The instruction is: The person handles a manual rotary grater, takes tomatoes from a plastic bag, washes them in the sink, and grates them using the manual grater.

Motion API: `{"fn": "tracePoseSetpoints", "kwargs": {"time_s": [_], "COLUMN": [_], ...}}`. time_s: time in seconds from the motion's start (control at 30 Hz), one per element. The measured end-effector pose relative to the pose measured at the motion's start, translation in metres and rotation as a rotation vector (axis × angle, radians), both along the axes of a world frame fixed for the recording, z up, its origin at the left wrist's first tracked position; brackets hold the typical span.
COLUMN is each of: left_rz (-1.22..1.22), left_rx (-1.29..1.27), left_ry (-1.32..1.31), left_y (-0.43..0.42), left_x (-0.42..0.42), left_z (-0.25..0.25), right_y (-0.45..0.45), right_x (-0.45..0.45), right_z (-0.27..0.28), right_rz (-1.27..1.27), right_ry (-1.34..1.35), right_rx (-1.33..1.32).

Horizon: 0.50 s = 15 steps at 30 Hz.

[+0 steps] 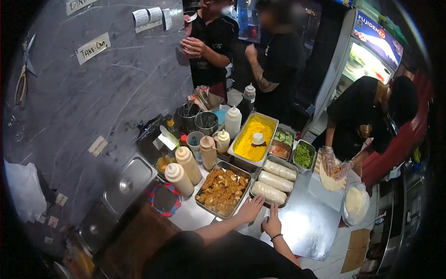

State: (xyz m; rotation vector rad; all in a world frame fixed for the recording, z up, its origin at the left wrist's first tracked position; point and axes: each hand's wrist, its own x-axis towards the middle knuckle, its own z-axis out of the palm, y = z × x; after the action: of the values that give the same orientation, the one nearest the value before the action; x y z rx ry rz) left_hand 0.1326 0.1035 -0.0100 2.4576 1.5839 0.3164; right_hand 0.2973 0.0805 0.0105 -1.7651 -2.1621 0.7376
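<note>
3 pale rolls [276, 181] in a tray [291, 191]

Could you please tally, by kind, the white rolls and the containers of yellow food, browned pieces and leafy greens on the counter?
White rolls: 3
Container of yellow food: 1
Container of browned pieces: 1
Container of leafy greens: 1
Total: 6

Three wrapped rolls [275, 181] shared one tray [291, 190]. Six squeeze bottles [186, 163] showed, plus one pan of yellow food [244, 160], one pan of browned chunks [240, 196] and one tub of chopped greens [303, 169], on one bench [316, 225]. Two metal utensil cups [206, 122], one pair of scissors [21, 84] and one refrigerator [378, 44] were in view. Three co-workers [281, 58] were present. The person showed one left hand [250, 209] and one right hand [272, 224].
</note>
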Motion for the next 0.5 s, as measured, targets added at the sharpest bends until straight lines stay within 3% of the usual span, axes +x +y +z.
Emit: {"fn": "tracePoseSetpoints", "kwargs": {"time_s": [0.23, 0.33, 0.4, 0.5], "left_rz": [-0.06, -0.073, -0.089, -0.084], "left_rx": [-0.02, -0.078, -0.09, -0.146], "left_ry": [0.153, 0.078, 0.11, 0.114], "left_y": [-0.001, -0.004, -0.005, -0.004], "left_x": [-0.004, -0.008, -0.013, -0.01], "left_z": [-0.007, 0.003, 0.011, 0.013], "right_y": [0.004, 0.005, 0.011, 0.012], "right_x": [0.008, 0.014, 0.017, 0.021], "right_z": [-0.033, -0.044, -0.047, -0.076], "right_rz": [0.04, 0.105, 0.117, 0.185], "right_ry": [-0.038, 0.008, 0.088, 0.033], "right_rx": [-0.097, -0.033, -0.193, -0.067]}}
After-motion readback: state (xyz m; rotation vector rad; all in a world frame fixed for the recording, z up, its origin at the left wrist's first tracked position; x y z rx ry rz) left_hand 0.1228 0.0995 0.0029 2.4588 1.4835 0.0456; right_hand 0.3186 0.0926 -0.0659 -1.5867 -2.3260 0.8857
